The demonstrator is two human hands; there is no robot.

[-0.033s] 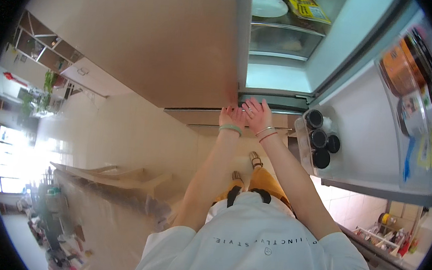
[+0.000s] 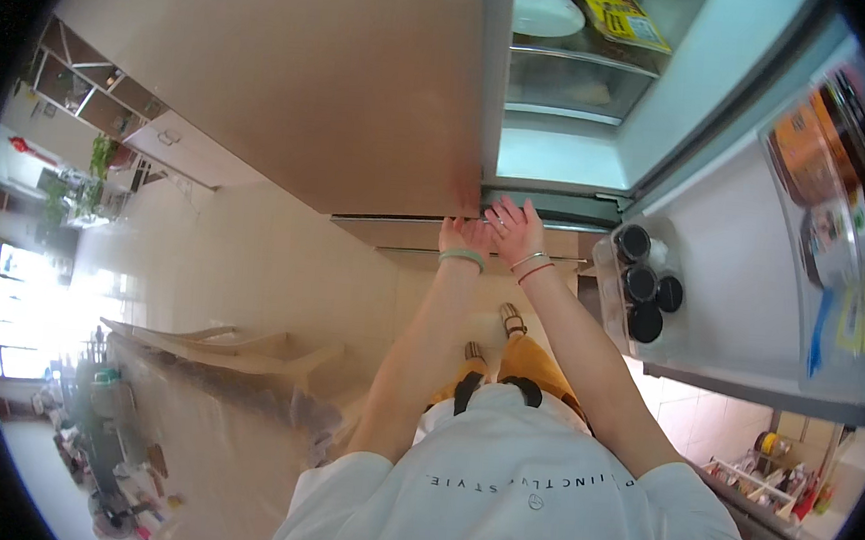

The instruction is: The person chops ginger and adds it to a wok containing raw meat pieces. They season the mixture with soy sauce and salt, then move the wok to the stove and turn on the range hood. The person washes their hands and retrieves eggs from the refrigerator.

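Note:
Both hands are raised side by side, palms up, at the lower front of an open fridge [image 2: 564,162]. My left hand [image 2: 466,236], with a green bangle on the wrist, is at the bottom edge of the closed left door [image 2: 364,95]. Its fingers are partly foreshortened, and I cannot tell whether they touch the door. My right hand [image 2: 515,230] is close against it, below the open compartment, fingers spread and a ring on one. A thin bracelet and a red cord circle that wrist. Nothing shows in either palm.
At right, the open fridge door [image 2: 720,250] carries a clear bin [image 2: 607,287] of black-lidded containers and large jars [image 2: 812,146]. A white lidded dish [image 2: 548,12] and yellow packet [image 2: 623,15] sit on a shelf. A plastic-covered piece [image 2: 213,395] stands at lower left.
The fridge and its open door sit slightly farther right in the picture. My hands keep the same pose.

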